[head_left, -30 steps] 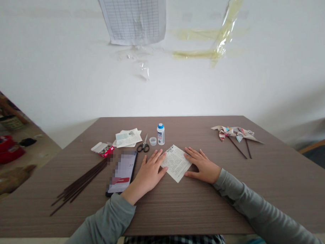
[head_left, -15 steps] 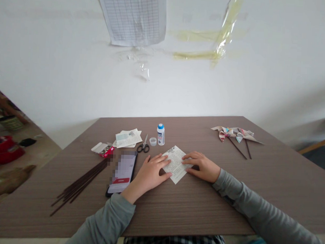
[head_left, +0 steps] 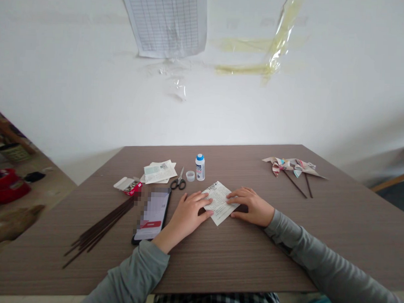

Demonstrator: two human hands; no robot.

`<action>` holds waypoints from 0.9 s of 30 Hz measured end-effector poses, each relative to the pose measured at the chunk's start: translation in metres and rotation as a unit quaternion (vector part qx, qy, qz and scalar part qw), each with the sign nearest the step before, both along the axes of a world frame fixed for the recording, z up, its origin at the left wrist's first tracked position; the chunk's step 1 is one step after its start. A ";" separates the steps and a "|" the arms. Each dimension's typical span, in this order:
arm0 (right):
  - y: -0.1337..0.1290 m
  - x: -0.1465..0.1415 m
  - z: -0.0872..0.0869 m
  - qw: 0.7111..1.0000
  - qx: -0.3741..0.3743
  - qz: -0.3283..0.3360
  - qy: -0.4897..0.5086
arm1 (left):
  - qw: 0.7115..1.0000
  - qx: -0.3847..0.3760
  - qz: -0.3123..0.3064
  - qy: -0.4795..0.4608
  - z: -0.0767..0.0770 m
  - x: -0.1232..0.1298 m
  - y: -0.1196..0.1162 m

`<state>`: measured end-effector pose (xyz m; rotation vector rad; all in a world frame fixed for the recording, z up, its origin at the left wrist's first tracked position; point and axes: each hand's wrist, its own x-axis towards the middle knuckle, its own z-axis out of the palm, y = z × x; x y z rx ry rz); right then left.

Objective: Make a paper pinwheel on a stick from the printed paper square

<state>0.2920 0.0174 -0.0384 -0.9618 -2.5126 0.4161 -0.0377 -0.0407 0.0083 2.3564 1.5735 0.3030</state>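
A square sheet of printed paper [head_left: 220,204] lies on the table, turned so one corner points towards me. My left hand [head_left: 190,213] rests on its left side, fingers stretched over the paper and thumb by the lower left edge. On the opposite side is my right hand [head_left: 251,207], its fingertips touching the paper's right part and its thumb apart, close to the lower right edge. Neither hand is closed. Just beyond the sheet stand a white bottle with a blue cap [head_left: 200,167] and a small clear cup [head_left: 190,176]. Scissors [head_left: 178,181] lie left of them.
Left of my hands are a phone [head_left: 151,214], thin dark sticks [head_left: 103,223], an opened red-and-white box [head_left: 131,186] and more printed papers [head_left: 159,172]. Two paper pinwheels on sticks [head_left: 292,167] lie at the back right. A wall [head_left: 203,116] rises behind the table [head_left: 218,262].
The paper's near corner has shifted slightly away from me, and my left thumb has moved up a little with it. My right hand is almost unmoved.
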 end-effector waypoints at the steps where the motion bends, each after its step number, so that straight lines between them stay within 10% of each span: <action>1: 0.000 0.000 0.000 1.000 0.001 -0.001 -0.001 | 1.000 0.000 0.001 0.002 0.000 0.000 0.000; 27: -0.001 -0.006 -0.008 0.993 0.044 -0.093 0.053 | 0.989 0.109 0.051 -0.091 -0.011 -0.009 0.006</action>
